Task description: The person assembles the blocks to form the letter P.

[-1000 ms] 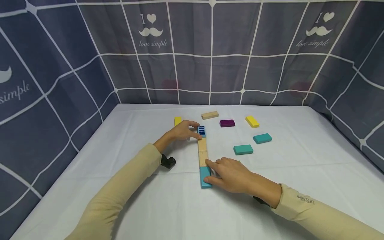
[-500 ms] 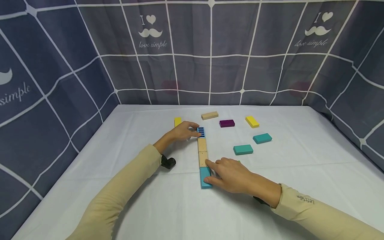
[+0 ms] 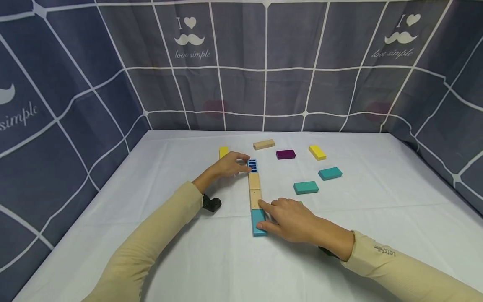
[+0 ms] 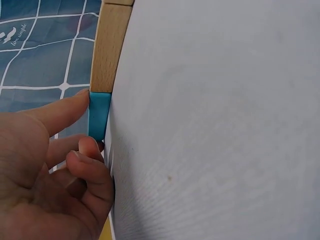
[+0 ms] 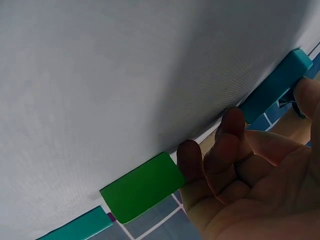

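A straight row of flat blocks runs away from me in the head view. At its far end lies a light blue block with dark bars; my left hand pinches it between thumb and index finger. In the left wrist view its blue side meets a wooden block. Two wooden blocks form the row's middle. A plain blue block ends the row nearest me. My right hand rests its thumb on this block, the index fingertip touching the nearer wooden block's edge.
Right of the row lie two teal blocks, a purple block and a yellow block. A wooden block lies farther back. Another yellow block sits behind my left hand. A green block lies beside my right hand.
My left thumb has slid from the near edge of the barred blue block onto its left side. That block has shifted slightly left. My right hand has stayed in place.
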`<action>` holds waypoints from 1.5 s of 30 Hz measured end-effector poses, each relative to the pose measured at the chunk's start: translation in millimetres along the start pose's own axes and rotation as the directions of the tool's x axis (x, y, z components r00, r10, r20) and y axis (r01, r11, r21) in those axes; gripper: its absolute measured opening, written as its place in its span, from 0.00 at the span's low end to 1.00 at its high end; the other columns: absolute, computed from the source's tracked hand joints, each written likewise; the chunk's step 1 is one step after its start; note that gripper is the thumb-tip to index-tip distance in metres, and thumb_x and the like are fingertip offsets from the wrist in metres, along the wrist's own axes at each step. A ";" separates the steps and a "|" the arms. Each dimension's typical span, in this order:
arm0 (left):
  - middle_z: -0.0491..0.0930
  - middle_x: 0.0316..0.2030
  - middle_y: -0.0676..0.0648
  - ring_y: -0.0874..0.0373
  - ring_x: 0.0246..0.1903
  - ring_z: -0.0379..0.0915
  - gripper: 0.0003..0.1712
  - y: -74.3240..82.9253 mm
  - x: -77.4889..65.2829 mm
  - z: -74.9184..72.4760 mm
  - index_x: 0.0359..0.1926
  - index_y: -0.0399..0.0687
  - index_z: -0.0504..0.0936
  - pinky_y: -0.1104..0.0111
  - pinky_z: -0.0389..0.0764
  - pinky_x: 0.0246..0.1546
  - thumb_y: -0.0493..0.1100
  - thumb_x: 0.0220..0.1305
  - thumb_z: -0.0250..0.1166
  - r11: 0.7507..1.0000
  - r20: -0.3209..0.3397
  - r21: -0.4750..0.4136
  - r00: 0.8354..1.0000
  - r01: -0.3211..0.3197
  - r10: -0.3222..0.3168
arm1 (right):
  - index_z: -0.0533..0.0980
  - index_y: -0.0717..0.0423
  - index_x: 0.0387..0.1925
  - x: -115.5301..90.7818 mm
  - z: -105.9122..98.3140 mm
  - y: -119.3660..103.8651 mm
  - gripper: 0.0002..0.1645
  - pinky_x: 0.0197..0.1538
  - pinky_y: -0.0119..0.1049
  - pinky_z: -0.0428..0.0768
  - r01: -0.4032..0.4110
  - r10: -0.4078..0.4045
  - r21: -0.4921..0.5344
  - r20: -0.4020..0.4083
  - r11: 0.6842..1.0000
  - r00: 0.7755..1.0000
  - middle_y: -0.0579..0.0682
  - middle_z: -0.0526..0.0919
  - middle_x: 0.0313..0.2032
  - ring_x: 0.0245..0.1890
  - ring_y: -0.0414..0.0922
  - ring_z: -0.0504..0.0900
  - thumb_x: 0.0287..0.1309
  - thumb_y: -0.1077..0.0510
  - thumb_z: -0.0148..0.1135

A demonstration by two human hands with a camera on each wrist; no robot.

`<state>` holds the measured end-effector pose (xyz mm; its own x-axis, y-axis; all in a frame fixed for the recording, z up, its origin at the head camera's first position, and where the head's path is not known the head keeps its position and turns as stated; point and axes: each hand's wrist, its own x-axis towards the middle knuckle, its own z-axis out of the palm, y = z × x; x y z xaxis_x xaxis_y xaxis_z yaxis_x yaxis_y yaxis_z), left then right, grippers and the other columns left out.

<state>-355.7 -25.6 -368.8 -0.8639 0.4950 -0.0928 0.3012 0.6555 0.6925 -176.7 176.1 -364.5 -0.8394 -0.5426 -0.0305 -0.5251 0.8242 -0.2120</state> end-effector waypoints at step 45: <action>0.73 0.61 0.44 0.59 0.21 0.66 0.40 -44.4 7.8 -49.3 0.69 0.43 0.70 0.72 0.67 0.21 0.49 0.59 0.73 0.981 -0.139 -0.163 0.981 0.109 -0.132 | 0.71 0.58 0.66 -2.0 0.7 0.0 0.37 0.44 0.47 0.81 0.035 -0.035 0.005 -0.029 0.999 0.999 0.55 0.84 0.44 0.43 0.50 0.82 0.66 0.38 0.58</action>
<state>-395.7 -79.0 -365.0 -0.9439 0.3196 -0.0831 0.1354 0.6041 0.7854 -175.0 177.1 -365.1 -0.8243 -0.5661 0.0051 -0.5534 0.8040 -0.2175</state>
